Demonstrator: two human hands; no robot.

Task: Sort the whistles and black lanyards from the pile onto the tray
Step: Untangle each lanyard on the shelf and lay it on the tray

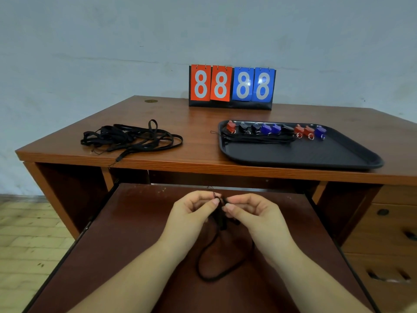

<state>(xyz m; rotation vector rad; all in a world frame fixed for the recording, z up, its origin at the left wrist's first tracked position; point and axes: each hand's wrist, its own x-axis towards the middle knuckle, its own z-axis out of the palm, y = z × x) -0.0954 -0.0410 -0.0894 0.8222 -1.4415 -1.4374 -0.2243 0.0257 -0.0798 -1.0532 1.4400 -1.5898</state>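
Nearest the camera, a single black cord lanyard (222, 256) is pinched between two bare hands above the pulled-out dark brown keyboard shelf (126, 233) of a reddish-brown wooden desk (185, 123). The left hand (191, 213) is closed with thumb and forefinger on the lanyard's upper end, and the right hand (252, 214) is closed on the same end from the other side, so that the fingertips of both hands nearly meet. A thin string end is seen sticking up just above the fingers, while the rest of the cord hangs down in a loop between the wrists and is laid on the shelf.

On the desk top, far left, a tangled pile of flat black lanyards (130, 137) is spread out, with one clip end trailing toward the near edge of the desk. No whistles can be made out in that pile. At the far edge of the desk, roughly in the middle, a flip scoreboard with two red and two blue cards all showing 8 (232, 86) is stood against the pale wall.

To the right, a black rectangular plastic tray (300, 154) is set on the desk. Along its far side a row of small plastic whistles in red, black and blue (276, 130) is lined up, several with metal rings attached. Just near of that row, a bundle of straightened black lanyards (259, 138) is laid lengthwise, one thin end poking over the tray's left rim. The near half of the tray is left bare. At the far right, wooden drawers with dark handles (388, 233) are visible below the desk top.
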